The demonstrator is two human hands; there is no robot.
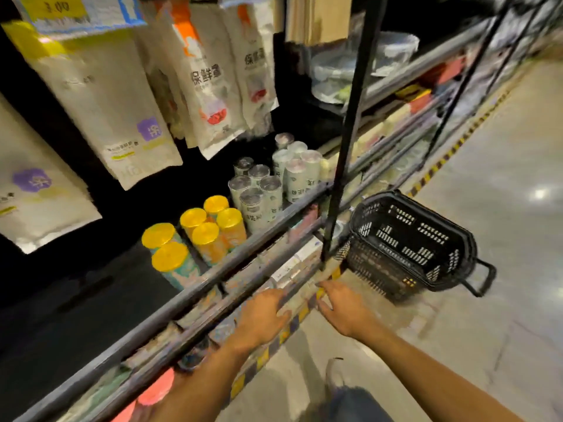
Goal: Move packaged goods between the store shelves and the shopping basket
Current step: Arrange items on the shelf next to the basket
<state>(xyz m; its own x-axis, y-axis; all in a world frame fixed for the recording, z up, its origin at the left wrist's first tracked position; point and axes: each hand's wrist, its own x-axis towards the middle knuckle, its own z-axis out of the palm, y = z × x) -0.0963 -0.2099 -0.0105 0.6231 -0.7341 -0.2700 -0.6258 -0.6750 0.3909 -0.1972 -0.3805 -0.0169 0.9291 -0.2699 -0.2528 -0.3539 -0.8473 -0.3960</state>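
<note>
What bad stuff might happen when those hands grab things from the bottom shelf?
1. The left hand and right hand reach low, below the grey metal shelf rail. Coming up, an arm might bump it and topple the tightly packed yellow-lidded round canisters.
2. The black plastic shopping basket sits on the floor past the black upright post, so a pack might clip the post and drop.

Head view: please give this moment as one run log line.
left hand open, at low shelf | right hand open, holds nothing | basket beside shelf post, no goods seen inside
</note>
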